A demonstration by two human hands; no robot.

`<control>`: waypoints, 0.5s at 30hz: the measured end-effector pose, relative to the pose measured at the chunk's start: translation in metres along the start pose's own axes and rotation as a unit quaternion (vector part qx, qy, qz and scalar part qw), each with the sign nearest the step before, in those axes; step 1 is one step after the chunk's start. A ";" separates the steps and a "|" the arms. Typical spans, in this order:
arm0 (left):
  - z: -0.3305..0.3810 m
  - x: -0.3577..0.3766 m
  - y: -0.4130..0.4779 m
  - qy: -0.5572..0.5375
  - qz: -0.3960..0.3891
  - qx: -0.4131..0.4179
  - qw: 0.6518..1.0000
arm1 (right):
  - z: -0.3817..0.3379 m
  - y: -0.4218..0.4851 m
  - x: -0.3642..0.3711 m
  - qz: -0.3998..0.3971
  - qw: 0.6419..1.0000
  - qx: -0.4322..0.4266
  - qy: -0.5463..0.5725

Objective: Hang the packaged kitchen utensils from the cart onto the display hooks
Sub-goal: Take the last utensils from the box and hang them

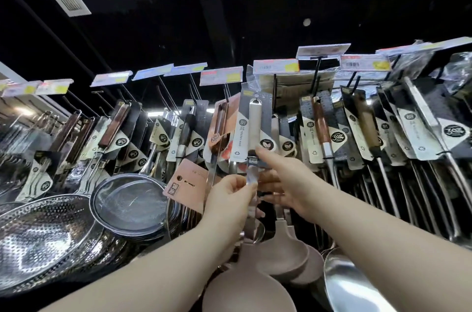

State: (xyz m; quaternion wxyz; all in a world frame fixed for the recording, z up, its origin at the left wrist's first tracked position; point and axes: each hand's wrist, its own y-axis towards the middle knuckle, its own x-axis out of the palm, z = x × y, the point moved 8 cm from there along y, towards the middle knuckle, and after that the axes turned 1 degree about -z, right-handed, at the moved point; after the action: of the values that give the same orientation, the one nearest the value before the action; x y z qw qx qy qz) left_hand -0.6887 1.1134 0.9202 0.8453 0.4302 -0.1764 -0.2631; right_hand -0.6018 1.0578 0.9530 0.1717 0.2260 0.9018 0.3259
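The packaged utensil (253, 130), pale-handled on a grey card, hangs upright at the middle of the display, its card top up at a hook (274, 86) under a price tag (275, 65); the left hand (231, 195) is pinched shut on its metal shaft, and the right hand (279, 181) reaches in with fingers spread, forefinger touching the handle's lower end. It sits tight between a pink-carded pack (220, 130) on the left and dark-carded packs (320, 130) on the right, with open room only toward the camera. Below left, a mesh strainer (129, 203) lies beside a perforated colander (38, 237), both with nothing visible inside, while beige ladles (278, 253) hang beneath the hands.
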 end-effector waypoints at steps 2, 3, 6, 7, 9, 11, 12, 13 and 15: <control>0.001 0.009 0.002 -0.012 -0.005 0.000 1.000 | -0.005 -0.002 -0.001 0.023 0.999 -0.020 0.031; 0.002 0.014 0.004 -0.019 -0.007 -0.001 1.000 | -0.008 -0.002 -0.004 0.040 0.997 -0.034 0.053; 0.012 0.029 0.006 -0.029 -0.023 0.010 0.999 | -0.019 0.000 -0.016 0.099 0.989 -0.065 0.094; 0.015 0.032 0.007 -0.026 -0.033 0.014 0.999 | -0.022 0.002 -0.021 0.122 0.986 -0.072 0.087; 0.019 0.038 0.006 -0.017 -0.059 0.014 0.998 | -0.030 0.002 -0.028 0.147 0.982 -0.088 0.077; 0.020 0.042 0.006 0.006 -0.079 0.009 0.997 | -0.035 0.004 -0.034 0.159 0.980 -0.101 0.069; 0.020 0.043 0.006 0.014 -0.084 0.010 0.996 | -0.038 0.005 -0.037 0.165 0.979 -0.108 0.059; 0.021 0.043 0.008 0.018 -0.087 0.012 0.996 | -0.041 0.004 -0.038 0.167 0.978 -0.115 0.055; 0.025 0.043 0.010 0.025 -0.084 0.019 0.996 | -0.046 0.006 -0.038 0.166 0.976 -0.126 0.065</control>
State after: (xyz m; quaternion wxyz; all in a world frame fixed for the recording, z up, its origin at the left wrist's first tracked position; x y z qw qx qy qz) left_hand -0.6644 1.0768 0.9459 0.8159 0.4663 -0.1235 -0.3190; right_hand -0.5894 1.0189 0.9960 0.0830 0.3271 0.8129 0.4747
